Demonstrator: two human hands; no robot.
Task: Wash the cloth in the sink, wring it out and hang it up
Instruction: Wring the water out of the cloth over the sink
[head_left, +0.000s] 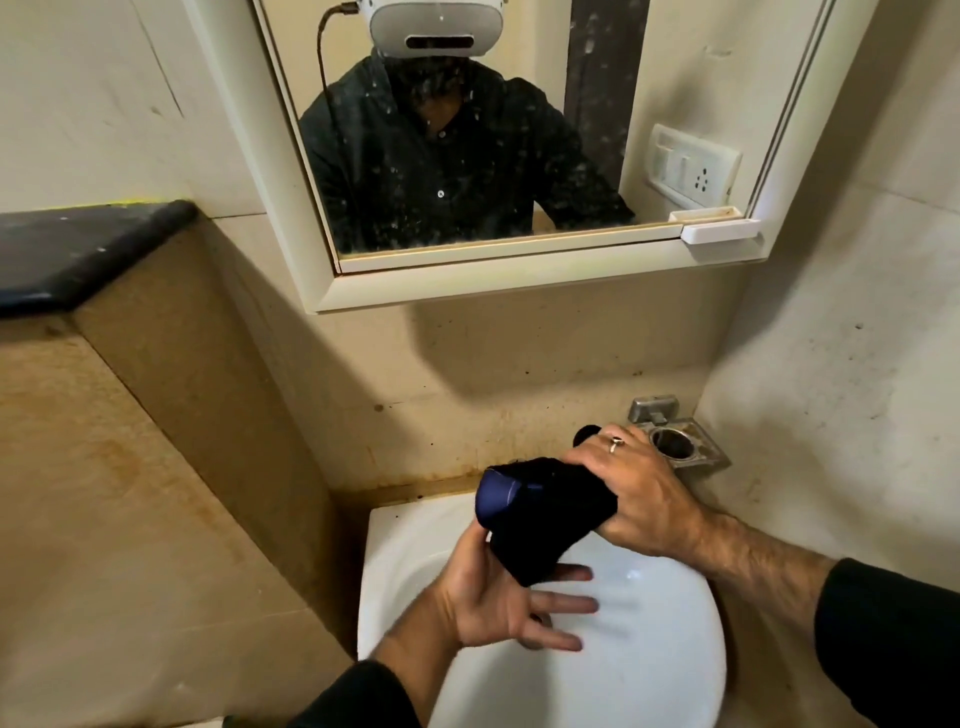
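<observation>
A dark navy cloth (545, 512), bunched into a thick roll, hangs above the white sink (649, 675). My right hand (639, 493) grips the roll's upper right end, fingers curled over it, with a ring on one finger. My left hand (498, 597) lies under the lower end, palm up and fingers spread straight, touching the cloth from below. A bluer fold shows at the roll's left end.
A metal soap holder (685, 441) is fixed to the wall just behind my right hand. A framed mirror (467, 130) hangs above the sink. A tiled ledge with a black top (78, 249) stands to the left. A switch plate (693, 163) shows in the mirror.
</observation>
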